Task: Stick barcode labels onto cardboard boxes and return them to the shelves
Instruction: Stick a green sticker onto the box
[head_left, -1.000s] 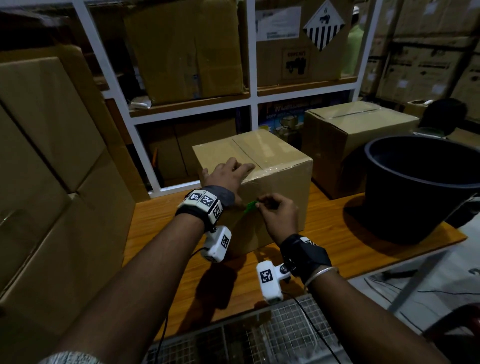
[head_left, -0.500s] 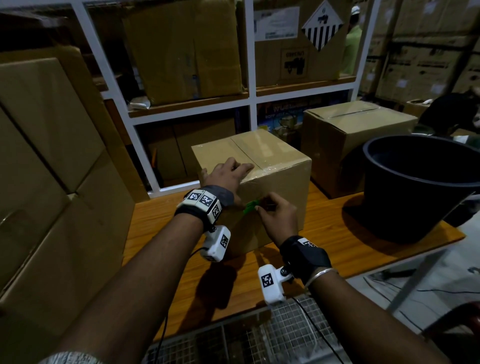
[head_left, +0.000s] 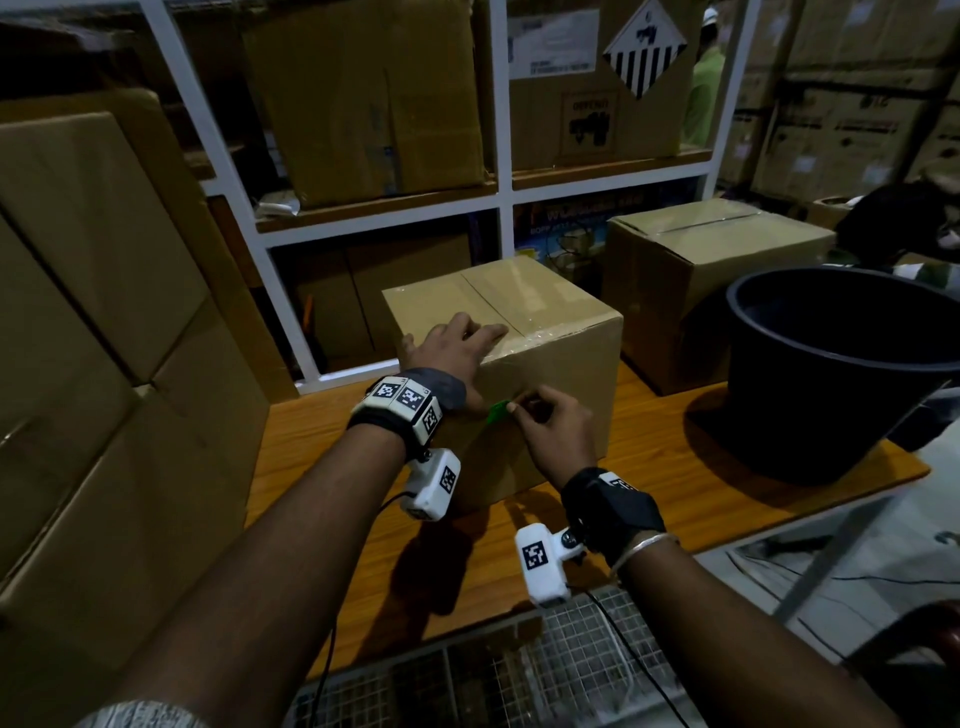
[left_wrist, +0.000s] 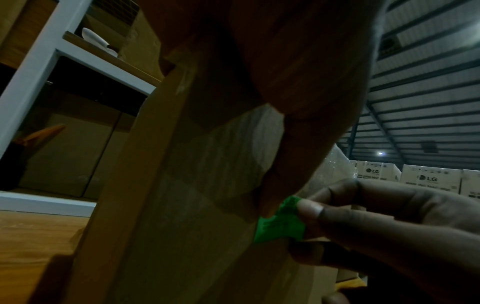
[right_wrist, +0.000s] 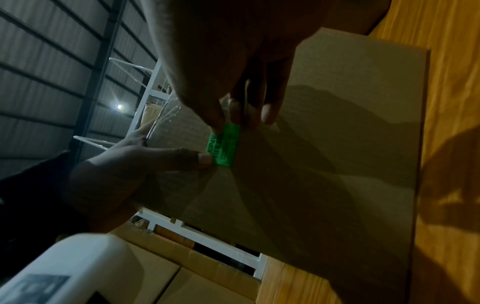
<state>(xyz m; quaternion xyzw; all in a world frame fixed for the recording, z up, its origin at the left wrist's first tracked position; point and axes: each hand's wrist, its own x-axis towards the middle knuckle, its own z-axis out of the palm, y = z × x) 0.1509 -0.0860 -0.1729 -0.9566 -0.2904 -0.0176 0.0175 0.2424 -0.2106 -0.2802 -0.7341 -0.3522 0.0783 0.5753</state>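
A taped cardboard box (head_left: 550, 374) stands on the wooden table (head_left: 675, 483). My left hand (head_left: 467, 338) lies flat on its top near edge, fingers straight. Its thumb (right_wrist: 205, 159) reaches down the front face and touches a small green barcode label (head_left: 497, 412). My right hand (head_left: 519, 408) pinches the other end of that label (right_wrist: 224, 146) against the box front, just under the top edge. In the left wrist view the label (left_wrist: 280, 224) looks partly bent away from the cardboard, between the right hand's fingertips (left_wrist: 309, 209).
A second cardboard box (head_left: 701, 270) and a big black tub (head_left: 852, 364) stand to the right on the table. White shelving (head_left: 498, 202) with more boxes is behind. Large stacked boxes (head_left: 104, 312) fill the left. A wire-mesh rack (head_left: 519, 675) lies below the table's near edge.
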